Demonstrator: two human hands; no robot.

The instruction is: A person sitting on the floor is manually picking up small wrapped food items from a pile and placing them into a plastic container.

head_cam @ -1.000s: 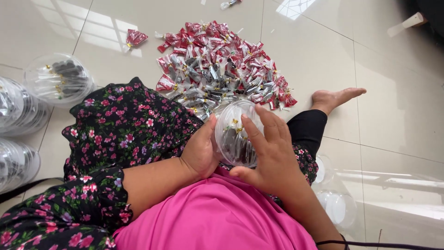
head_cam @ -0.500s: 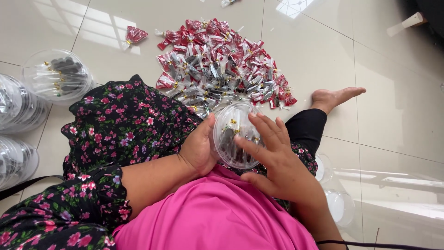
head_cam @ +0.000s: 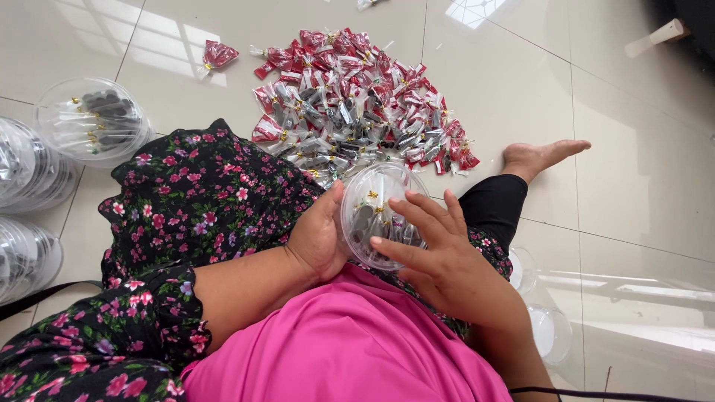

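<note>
tub (head_cam: 381, 214): clear, round, part-filled with wrapped sweets, between both hands
filled tubs (head_cam: 93, 119): done, well left of the fingers
left hand (head_cam: 319, 238): fingers curled holding the tub
right hand (head_cam: 447, 260): fingers spread flat over its top
sweet pile (head_cam: 357, 104): big heap left, beyond the fingertips

Open tile to the right and far left; the middle is crowded.

The heap of red-and-silver wrapped packets (head_cam: 357, 97) fills the floor (head_cam: 633, 149) just ahead of the clear round container (head_cam: 376, 216), nearly touching it. Filled clear containers (head_cam: 93, 119) and stacked lids (head_cam: 26, 167) block the left edge. The bare foot (head_cam: 540, 156) and empty clear tubs (head_cam: 547, 327) narrow the right side. Bare tile lies open beyond the foot and beside the lone red packet (head_cam: 218, 53).
</note>
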